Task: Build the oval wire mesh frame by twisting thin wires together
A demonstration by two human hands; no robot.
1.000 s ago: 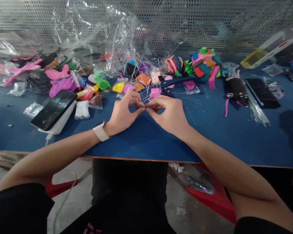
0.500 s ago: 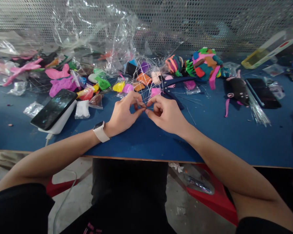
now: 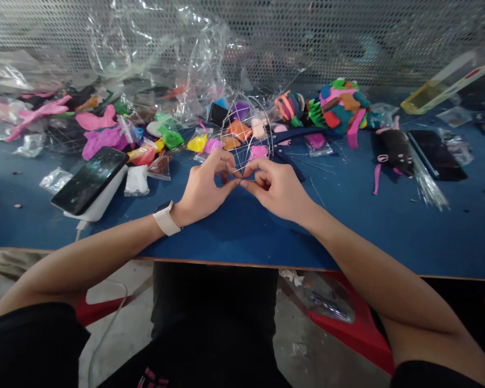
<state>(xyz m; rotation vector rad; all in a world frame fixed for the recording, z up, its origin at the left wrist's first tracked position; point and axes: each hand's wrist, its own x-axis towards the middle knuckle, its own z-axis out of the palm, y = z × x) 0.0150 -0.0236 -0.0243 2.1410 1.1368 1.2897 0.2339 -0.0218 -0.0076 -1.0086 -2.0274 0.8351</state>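
Observation:
A rounded frame of thin silvery wire stands between my hands, its near end pinched at my fingertips. My left hand, with a pale-banded watch at the wrist, closes thumb and forefinger on the wire. Opposite it, my right hand pinches the same end, its tips almost touching the left ones. The exact join of the wires is hidden by the fingers. Behind the frame lie dark-blue-handled pliers and lumps of clay, among them an orange piece.
A phone rests on a white block at left, near a white clay packet. A multicoloured clay model, a black clay figure, a wire bundle and another phone lie right. A tilted bottle stands behind.
The wire frame has turned slightly between my fingers. Both hands keep nearly the same place and pinch.

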